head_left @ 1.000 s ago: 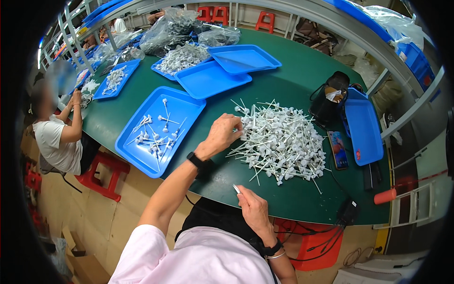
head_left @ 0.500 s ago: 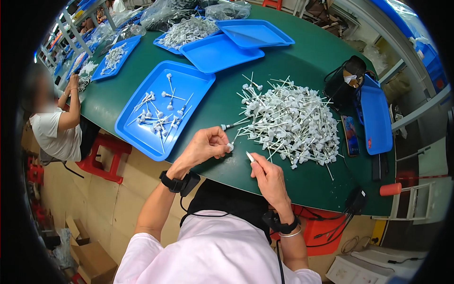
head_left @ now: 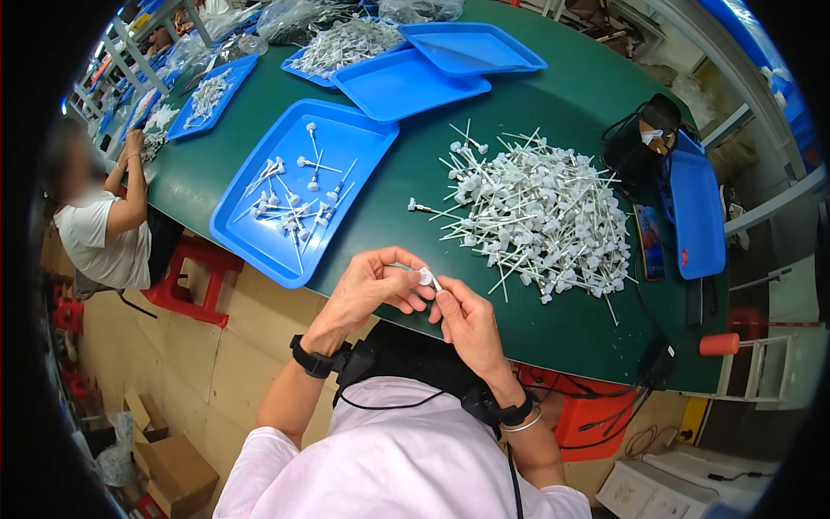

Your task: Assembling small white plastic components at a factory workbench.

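Observation:
Close to the table's near edge, my left hand (head_left: 373, 287) pinches a small white plastic part (head_left: 425, 276) between thumb and fingertips. My right hand (head_left: 468, 322) grips a thin, pale, pointed tool (head_left: 435, 284); its tip meets the white part, and its exact kind is hidden by the fingers. Beyond my hands lies a big pile of white plastic parts with thin stems (head_left: 540, 208). One loose stemmed part (head_left: 424, 207) lies just left of the pile. To the left, a blue tray (head_left: 251, 242) holds several similar parts.
Blue trays (head_left: 411, 85) overlap at the back beside a heaped tray of parts (head_left: 346, 48). On the right are a phone (head_left: 648, 241), a black bag (head_left: 640, 151) and another blue tray (head_left: 699, 216). A co-worker (head_left: 104, 221) sits at the left beside a red stool (head_left: 197, 281).
My hands have come together, the right moving left and the tool's tip reaching the white part. The left hand has turned the part and drawn it slightly away from the pile.

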### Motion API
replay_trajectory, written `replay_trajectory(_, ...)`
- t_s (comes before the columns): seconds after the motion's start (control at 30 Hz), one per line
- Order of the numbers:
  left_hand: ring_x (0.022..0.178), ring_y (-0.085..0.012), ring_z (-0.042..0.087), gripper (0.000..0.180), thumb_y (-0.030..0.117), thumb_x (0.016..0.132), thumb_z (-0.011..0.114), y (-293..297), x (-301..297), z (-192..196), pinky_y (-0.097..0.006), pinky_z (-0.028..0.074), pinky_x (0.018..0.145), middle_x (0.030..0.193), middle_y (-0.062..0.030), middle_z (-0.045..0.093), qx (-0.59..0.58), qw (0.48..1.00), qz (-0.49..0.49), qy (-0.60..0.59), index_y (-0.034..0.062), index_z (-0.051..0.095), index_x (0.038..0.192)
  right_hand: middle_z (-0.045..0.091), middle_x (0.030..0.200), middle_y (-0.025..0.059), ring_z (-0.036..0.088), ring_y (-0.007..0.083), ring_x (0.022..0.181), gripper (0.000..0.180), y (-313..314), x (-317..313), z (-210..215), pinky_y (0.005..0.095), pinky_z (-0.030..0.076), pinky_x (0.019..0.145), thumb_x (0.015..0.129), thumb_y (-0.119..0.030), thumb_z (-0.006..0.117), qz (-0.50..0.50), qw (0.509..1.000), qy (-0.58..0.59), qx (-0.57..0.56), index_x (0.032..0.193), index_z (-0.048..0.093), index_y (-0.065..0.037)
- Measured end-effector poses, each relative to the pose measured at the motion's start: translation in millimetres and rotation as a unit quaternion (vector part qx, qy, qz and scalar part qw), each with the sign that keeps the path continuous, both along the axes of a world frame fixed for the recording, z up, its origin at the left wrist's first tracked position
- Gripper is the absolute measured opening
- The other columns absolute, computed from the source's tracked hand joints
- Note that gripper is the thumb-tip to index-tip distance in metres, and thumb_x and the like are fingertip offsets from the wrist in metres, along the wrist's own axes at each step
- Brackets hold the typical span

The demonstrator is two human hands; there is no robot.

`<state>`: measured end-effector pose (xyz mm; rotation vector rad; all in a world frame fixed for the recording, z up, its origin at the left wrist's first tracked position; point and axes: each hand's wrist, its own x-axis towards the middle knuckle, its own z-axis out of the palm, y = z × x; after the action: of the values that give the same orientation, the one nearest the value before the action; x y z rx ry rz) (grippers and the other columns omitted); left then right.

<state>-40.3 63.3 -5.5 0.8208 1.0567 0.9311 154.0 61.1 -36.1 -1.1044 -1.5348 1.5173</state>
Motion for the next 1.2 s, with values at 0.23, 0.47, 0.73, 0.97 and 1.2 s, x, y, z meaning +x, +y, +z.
replay_trajectory(0.23, 0.077, -0.0141, 0.07, 0.026, 0.012, 0.091, 0.066, -14.0, 11.9, -13.2, -0.022, 0.058, 0.066, 0.095, -0.0129, 0.071, -0.063, 0.988, 0.075, -0.118, -0.0028, 0.062, 0.112, 0.064, 0.075, 0.0068, 0.056, 0.0104, 0.056, 0.024, -9.0, -4.2, -11.9, 0.0264, 0.044, 0.05, 0.098, -0.017, 0.056, -0.068, 0.983, -0.087, 0.15, 0.115, 0.059, 0.001)
replay_trajectory(0.47, 0.075, -0.0103, 0.065, 0.025, 0.007, 0.089, 0.068, -22.6, 25.6, -17.9, -0.02, 0.057, 0.064, 0.092, -0.0068, 0.069, -0.032, 0.974, 0.143, -0.17, -0.0014, 0.063, 0.112, 0.065, 0.079, 0.0141, 0.064, 0.0276, 0.065, 0.019, -8.2, -10.8, -7.1, 0.0361, 0.048, 0.057, 0.095, -0.013, 0.06, -0.118, 0.95, -0.143, 0.252, 0.11, 0.06, -0.002)
replay_trajectory(0.73, 0.076, -0.0119, 0.069, 0.025, 0.006, 0.09, 0.067, -30.9, 15.4, -8.8, -0.021, 0.055, 0.065, 0.091, -0.0096, 0.072, 0.105, 0.988, 0.11, 0.02, -0.0032, 0.062, 0.112, 0.064, 0.082, 0.0133, 0.065, 0.0309, 0.065, 0.022, -2.3, 5.9, 43.4, 0.039, 0.048, 0.055, 0.091, -0.011, 0.063, -0.036, 0.926, -0.167, 0.337, 0.111, 0.06, -0.006)
replay_trajectory(0.97, 0.08, -0.0126, 0.07, 0.024, 0.009, 0.092, 0.066, -33.2, 23.9, -9.0, -0.021, 0.055, 0.066, 0.095, -0.0114, 0.072, 0.112, 0.985, 0.12, 0.045, -0.0036, 0.062, 0.112, 0.054, 0.074, 0.0062, 0.061, 0.0233, 0.06, 0.026, -8.6, -2.2, 41.4, 0.0369, 0.046, 0.049, 0.087, -0.014, 0.067, -0.045, 0.86, -0.294, 0.415, 0.112, 0.059, -0.01)
replay_trajectory(1.2, 0.081, -0.0124, 0.07, 0.024, 0.008, 0.091, 0.067, -34.7, 29.2, -11.1, -0.02, 0.055, 0.066, 0.094, -0.0118, 0.072, 0.122, 0.981, 0.143, 0.037, -0.0054, 0.062, 0.11, 0.054, 0.075, 0.0063, 0.062, 0.0227, 0.061, 0.024, -12.2, -1.5, 41.9, 0.036, 0.046, 0.049, 0.088, -0.016, 0.066, -0.054, 0.854, -0.319, 0.407, 0.109, 0.058, -0.009)
